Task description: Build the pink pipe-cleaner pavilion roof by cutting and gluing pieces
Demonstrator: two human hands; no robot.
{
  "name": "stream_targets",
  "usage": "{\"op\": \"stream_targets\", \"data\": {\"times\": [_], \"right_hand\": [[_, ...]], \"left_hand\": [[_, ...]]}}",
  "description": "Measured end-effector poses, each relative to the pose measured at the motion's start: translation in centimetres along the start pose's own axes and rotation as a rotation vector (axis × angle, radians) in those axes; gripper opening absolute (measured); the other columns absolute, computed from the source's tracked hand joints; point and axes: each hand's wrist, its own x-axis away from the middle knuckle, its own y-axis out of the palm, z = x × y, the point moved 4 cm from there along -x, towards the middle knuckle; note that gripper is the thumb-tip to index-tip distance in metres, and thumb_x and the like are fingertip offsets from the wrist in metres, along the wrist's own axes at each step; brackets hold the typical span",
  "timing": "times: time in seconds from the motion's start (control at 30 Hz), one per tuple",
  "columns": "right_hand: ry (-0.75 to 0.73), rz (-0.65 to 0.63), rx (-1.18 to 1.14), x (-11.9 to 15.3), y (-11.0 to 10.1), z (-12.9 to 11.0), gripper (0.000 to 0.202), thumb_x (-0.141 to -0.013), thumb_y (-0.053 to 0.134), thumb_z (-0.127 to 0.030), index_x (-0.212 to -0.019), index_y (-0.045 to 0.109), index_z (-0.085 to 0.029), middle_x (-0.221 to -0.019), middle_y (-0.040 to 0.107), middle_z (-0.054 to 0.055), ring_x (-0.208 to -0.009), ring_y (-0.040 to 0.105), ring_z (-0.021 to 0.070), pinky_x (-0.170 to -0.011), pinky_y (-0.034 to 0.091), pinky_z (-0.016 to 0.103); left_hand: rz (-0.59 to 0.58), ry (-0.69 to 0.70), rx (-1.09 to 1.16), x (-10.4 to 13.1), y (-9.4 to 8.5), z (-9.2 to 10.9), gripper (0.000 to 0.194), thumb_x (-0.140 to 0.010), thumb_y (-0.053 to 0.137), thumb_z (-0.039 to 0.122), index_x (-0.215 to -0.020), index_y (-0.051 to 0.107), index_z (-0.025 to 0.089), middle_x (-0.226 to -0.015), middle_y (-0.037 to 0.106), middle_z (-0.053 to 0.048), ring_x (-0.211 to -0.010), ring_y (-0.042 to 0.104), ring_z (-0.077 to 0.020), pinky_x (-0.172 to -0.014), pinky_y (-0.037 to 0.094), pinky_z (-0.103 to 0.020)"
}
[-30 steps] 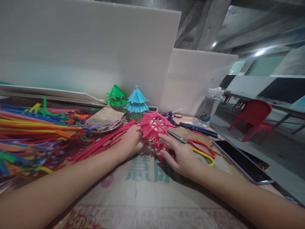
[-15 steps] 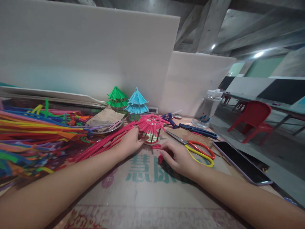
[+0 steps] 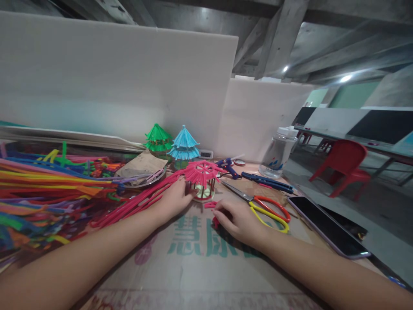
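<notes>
Pink pavilion (image 3: 202, 180) btwn L hand (image 3: 176, 197) (thumb spread, hold unclear) & R hand (image 3: 237, 220) (curled, pinch unclear): prob. light, fragile; I'd grip base (image 3: 205, 199).

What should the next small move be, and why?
Probably have the right hand pinch one of the pink pieces: it is curled close beside them, the left hand is at the side of the pink pavilion, and that is open on top, while the blue pavilion rises to a point.

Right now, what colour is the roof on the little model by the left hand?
The roof is bright pink, seen best in the head view.
</notes>
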Motion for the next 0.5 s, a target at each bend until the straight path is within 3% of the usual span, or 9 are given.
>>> {"op": "stream_targets", "data": {"times": [0.2,0.5], "right_hand": [[0.034,-0.020,-0.052,-0.18,0.04,0.19,0.018,-0.095,0.050,-0.029,-0.084,0.061,-0.021,-0.076,0.067,0.001,-0.065,0.057,0.0133,-0.062,0.040,0.024],[0.082,-0.043,-0.124,-0.20,0.13,0.63,0.023,-0.096,0.049,-0.033,-0.083,0.063,-0.021,-0.078,0.070,0.002,-0.068,0.061,0.0147,-0.064,0.044,0.024]], "left_hand": [[-0.056,0.004,-0.047,-0.42,0.49,-0.25,0.014,-0.090,0.050,0.019,-0.078,0.057,0.016,-0.085,0.065,-0.009,-0.084,0.061,-0.0233,-0.079,0.045,-0.035],[-0.076,-0.041,-0.100,-0.42,0.25,0.05,0.012,-0.088,0.053,0.018,-0.078,0.059,0.016,-0.088,0.066,-0.010,-0.086,0.062,-0.0243,-0.082,0.046,-0.036]]}}
